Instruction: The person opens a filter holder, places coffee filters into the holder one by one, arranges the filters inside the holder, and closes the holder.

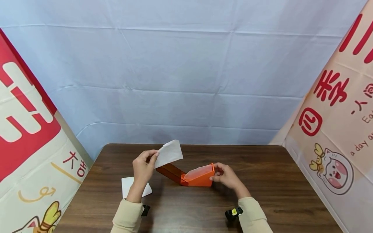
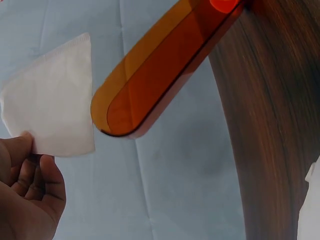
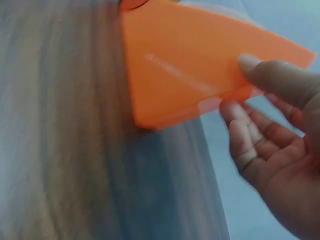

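Note:
My left hand (image 1: 144, 166) pinches a white paper coffee filter (image 1: 169, 153) by its lower edge, thumb on one side and fingers on the other. The filter is held up above the tilted-open, see-through amber lid (image 1: 172, 173) of an orange box (image 1: 201, 180). Inside the box stand pale filters (image 1: 198, 172), their upper edges showing. My right hand (image 1: 225, 176) holds the box at its tall right end. In the right wrist view the thumb (image 3: 280, 75) lies on the box's side, while the other fingers curl by its end edge.
More white paper (image 1: 127, 185) lies on the brown wooden table (image 1: 262, 194), partly hidden behind the left forearm. Pale blue cloth (image 1: 186, 81) hangs behind the table, and printed cloths hang at both sides.

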The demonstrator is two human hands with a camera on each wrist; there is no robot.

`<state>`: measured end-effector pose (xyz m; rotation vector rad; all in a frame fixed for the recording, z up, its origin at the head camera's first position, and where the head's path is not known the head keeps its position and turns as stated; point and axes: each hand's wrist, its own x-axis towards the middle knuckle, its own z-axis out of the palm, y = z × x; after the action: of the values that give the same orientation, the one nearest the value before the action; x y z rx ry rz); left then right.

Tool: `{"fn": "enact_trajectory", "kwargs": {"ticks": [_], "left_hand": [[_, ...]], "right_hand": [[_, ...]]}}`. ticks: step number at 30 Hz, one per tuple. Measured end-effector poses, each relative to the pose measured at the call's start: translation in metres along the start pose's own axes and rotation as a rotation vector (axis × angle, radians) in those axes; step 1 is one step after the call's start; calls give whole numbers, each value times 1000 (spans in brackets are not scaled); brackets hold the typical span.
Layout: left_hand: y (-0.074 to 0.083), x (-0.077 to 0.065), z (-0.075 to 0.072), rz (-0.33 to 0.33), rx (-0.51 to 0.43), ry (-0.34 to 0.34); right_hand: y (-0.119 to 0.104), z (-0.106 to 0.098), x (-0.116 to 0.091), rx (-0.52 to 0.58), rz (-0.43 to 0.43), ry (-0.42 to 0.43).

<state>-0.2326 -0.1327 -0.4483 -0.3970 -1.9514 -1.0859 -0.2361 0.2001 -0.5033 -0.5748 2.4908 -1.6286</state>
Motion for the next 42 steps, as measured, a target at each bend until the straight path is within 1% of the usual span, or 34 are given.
{"fn": "enact_trajectory", "kwargs": {"ticks": [3, 5, 10, 17, 21, 28, 32, 35, 42], "left_hand": [[2, -1, 4, 8, -6, -12], [3, -1, 6, 13, -13, -18], [5, -3, 11, 6, -33, -32], [12, -5, 19, -16, -72, -43], [15, -7, 25, -43, -102, -61], [21, -13, 32, -84, -122, -92], [23, -15, 35, -96, -130, -106], [25, -18, 38, -108, -136, -121], [23, -26, 44, -142, -137, -160]], "right_hand": [[-17, -2, 0, 82, 45, -38], [-26, -3, -1, 128, 72, -49], [-25, -2, 0, 180, 100, -46], [-26, 2, -1, 198, 108, -8], [-20, 5, -1, 222, 107, 22], [10, 13, 5, 275, 136, 87], [14, 19, 5, 262, 116, 124], [9, 20, 4, 259, 110, 136], [-19, 18, -3, 244, 105, 134]]}}
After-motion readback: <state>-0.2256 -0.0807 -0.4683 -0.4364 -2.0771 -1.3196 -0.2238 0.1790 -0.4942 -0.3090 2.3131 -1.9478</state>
